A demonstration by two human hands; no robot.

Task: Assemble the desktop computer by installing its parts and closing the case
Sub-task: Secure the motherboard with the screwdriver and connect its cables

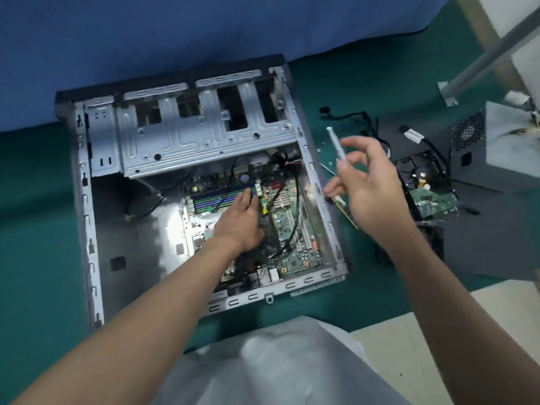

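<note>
The open computer case (96, 200) lies on its side at centre-left of the frame, its motherboard (292, 229) inside. The left hand (238, 223) rests on that board, fingers straight, by the blue memory slots (216, 198). The right hand (371, 194), right of centre beside the case, pinches a slim grey syringe (336, 144)

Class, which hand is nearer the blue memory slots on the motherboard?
Left. The left hand reaches to the memory slots; the right hand, holding a syringe, is outside the case.
</note>
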